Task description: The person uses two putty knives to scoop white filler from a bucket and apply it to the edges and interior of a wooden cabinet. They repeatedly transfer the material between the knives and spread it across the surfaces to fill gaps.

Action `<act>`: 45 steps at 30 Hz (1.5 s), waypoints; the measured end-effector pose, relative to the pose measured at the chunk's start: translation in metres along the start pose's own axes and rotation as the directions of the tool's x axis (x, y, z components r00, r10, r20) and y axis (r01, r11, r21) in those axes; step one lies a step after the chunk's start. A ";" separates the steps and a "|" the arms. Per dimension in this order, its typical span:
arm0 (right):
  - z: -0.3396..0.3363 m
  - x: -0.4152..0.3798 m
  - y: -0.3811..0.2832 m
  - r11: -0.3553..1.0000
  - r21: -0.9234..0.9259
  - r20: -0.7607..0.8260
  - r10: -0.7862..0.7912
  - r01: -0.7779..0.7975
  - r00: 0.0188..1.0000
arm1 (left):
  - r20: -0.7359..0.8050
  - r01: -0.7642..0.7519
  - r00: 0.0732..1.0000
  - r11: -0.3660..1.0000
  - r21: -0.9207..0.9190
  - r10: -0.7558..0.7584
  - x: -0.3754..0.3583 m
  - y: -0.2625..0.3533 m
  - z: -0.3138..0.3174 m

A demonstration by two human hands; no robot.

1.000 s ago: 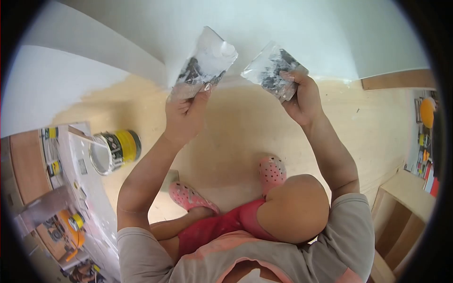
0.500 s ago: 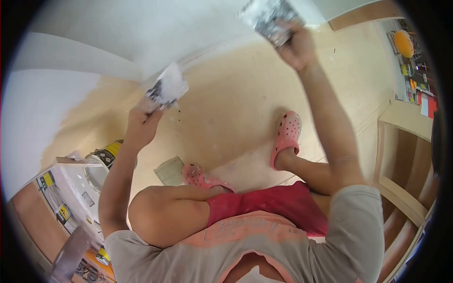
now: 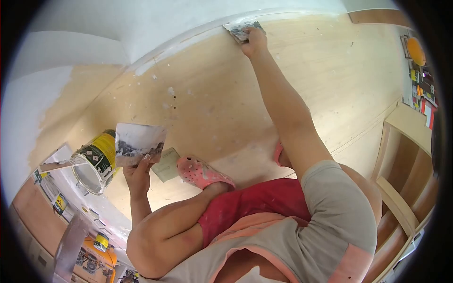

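My left hand (image 3: 137, 175) grips the lower edge of a broad, flat putty knife (image 3: 140, 140), its face smeared with white paste and dark marks. It is held up beside an open paint can (image 3: 101, 153) with a yellow and black label. Farther out, my right hand (image 3: 255, 43) is closed on a second putty knife (image 3: 236, 31), also coated with white paste. That blade lies at the seam where the white wall (image 3: 184, 21) meets the tan board surface (image 3: 226, 89). My fingers cover part of each tool.
A greenish square sheet (image 3: 166, 166) lies near my pink clog (image 3: 200, 172). Wooden framing with slats (image 3: 401, 188) stands on the right. At lower left are a white ledge and an orange item (image 3: 106, 252). White spots dot the tan surface.
My left hand has drawn back toward me, bringing its putty knife near the can. My right hand has shifted left, its blade now at the wall's lower seam.
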State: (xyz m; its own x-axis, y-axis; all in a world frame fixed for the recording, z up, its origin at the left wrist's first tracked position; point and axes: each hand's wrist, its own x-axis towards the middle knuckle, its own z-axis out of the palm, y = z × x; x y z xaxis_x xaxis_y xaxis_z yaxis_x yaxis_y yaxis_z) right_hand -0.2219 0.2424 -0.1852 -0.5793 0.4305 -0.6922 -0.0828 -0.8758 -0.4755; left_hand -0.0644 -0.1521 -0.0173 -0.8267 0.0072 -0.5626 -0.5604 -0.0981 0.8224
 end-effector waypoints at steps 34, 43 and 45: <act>0.043 -0.055 0.138 0.293 -0.779 0.485 -0.277 0.554 0.830 | -0.100 0.035 0.994 0.992 -0.120 -0.048 -0.021 -0.022 -0.026; 0.021 -0.098 0.082 0.641 -0.530 0.292 -0.477 0.555 0.829 | 0.013 0.102 0.995 0.977 -0.188 -0.101 0.004 -0.025 -0.017; 0.009 -0.075 0.023 0.760 -0.389 0.117 -0.520 0.521 0.846 | 0.022 0.113 0.993 0.990 -0.087 -0.112 0.010 -0.021 -0.011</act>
State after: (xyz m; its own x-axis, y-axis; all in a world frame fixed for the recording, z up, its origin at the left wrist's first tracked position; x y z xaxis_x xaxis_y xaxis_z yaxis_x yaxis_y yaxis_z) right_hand -0.1879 0.1880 -0.1391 -0.5418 0.7942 -0.2753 -0.0494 -0.3570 -0.9328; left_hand -0.0609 -0.1611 -0.0413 -0.7596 0.0396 -0.6491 -0.6441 -0.1832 0.7426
